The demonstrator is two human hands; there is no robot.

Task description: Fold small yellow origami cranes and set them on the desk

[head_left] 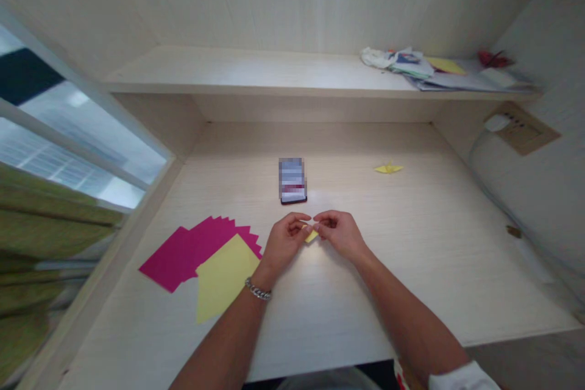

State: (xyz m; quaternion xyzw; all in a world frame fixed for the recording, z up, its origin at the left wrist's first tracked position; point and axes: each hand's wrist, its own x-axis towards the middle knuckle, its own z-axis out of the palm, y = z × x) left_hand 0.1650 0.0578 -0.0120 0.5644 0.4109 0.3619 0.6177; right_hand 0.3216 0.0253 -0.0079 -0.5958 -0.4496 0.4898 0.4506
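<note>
A small folded piece of yellow paper (311,236) is pinched between my two hands above the middle of the desk. My left hand (289,236), with a chain bracelet at its wrist, grips the paper's left side between thumb and fingers. On the other side, my right hand (339,231) pinches the paper's right edge. The fingertips of both hands nearly meet and cover part of the folds. Just beyond them lies a phone (293,180) with its screen lit and blurred.
Left of my hands, a yellow sheet (226,280) overlaps fanned magenta sheets (183,256). A yellow folded paper figure (389,169) rests at the back right. Papers (470,78) lie on the shelf (256,73). A cable (493,198) runs from the wall socket (523,128).
</note>
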